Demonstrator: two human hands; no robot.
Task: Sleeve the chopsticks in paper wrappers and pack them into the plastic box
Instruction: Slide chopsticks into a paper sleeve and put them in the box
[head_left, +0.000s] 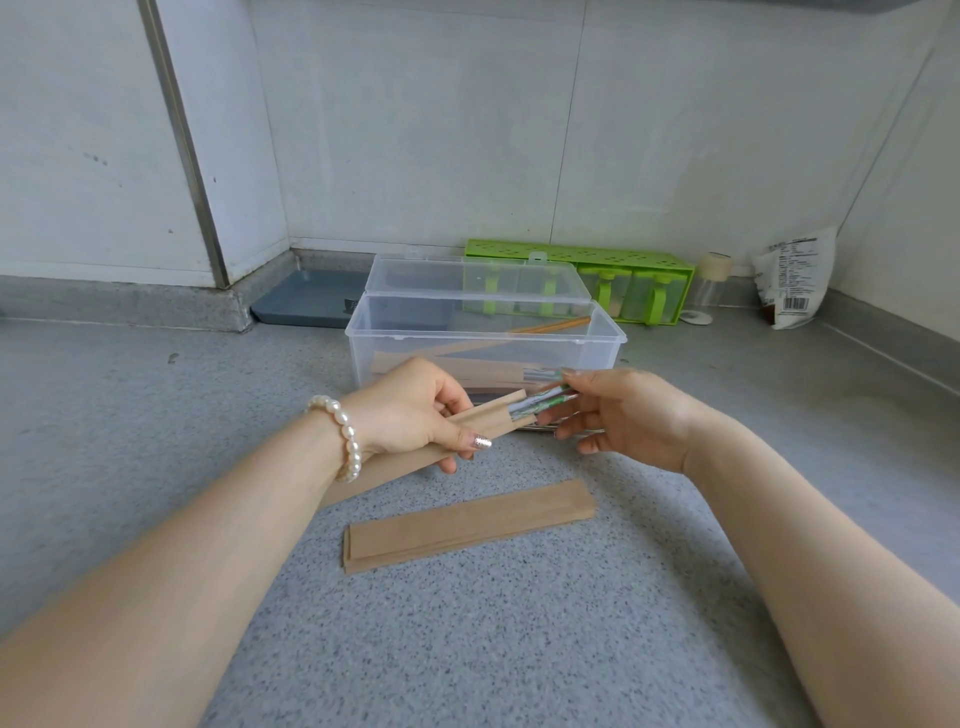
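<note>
left hand (410, 410) has its grip clamped on the kraft paper wrapper (457, 428), open end pointing to 2 o'clock, right hand (618, 415) pinching the green-patterned chopsticks (540, 402) already partway in along that axis, clear plastic box (483, 343) at 12.

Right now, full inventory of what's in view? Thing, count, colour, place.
plastic box: one, clear, lid open, on the counter behind the hands; sleeved chopsticks inside
held wrapper: one, brown paper, in the left hand
chopsticks: green-patterned ends, count unclear, going into the held wrapper
spare wrappers: small stack, brown, on the counter in front of the hands
tray: one, blue-grey, in the left corner
spice rack: one, green, against the back wall
jar: one, clear, right of the rack
bag: one, white, far right
bracelet: one, pearl, left wrist
left hand: grips the wrapper
right hand: fingers pinch the chopsticks
</note>
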